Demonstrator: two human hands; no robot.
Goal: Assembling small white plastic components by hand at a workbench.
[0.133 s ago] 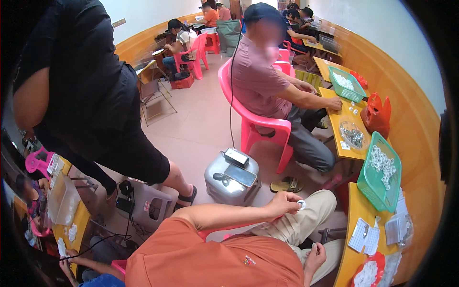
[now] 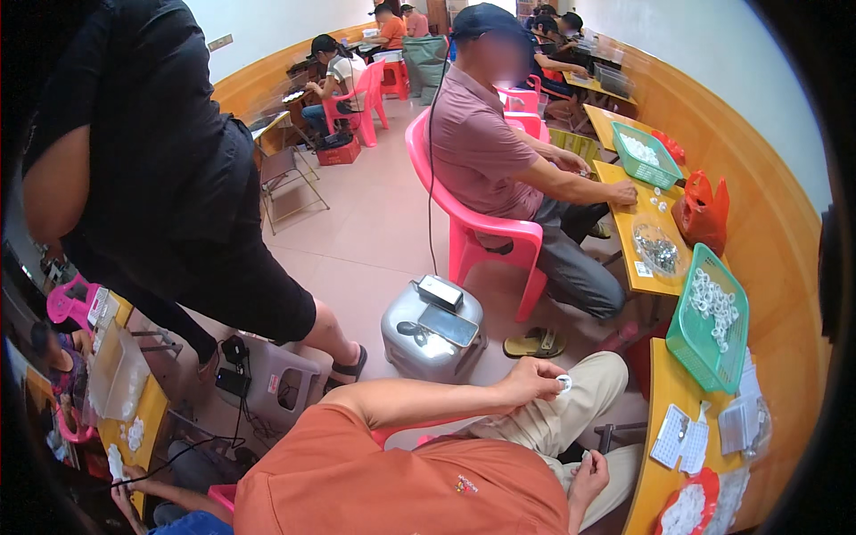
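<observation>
Panelled wall point(image 2: 776, 267) bounds the right side; the bench point(image 2: 662, 374) edge runs before it, with space between that edge and the white ring point(image 2: 564, 383). The left hand point(image 2: 532, 382) pinches the ring in nearly closed fingers over the left thigh point(image 2: 584, 397). Round, it has no long axis; its face turns upward. The right hand point(image 2: 588, 479) curls near the lap, its hold impossible to tell.

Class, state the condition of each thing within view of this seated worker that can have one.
Left hand: closed on a white ring
White ring: held at the fingertips
Right hand: curled, grip unclear
Nearest green basket: uncovered, partly filled with white rings
Smartphone: lying flat
Grey stool: upright
Brown sandal: unworn
</observation>
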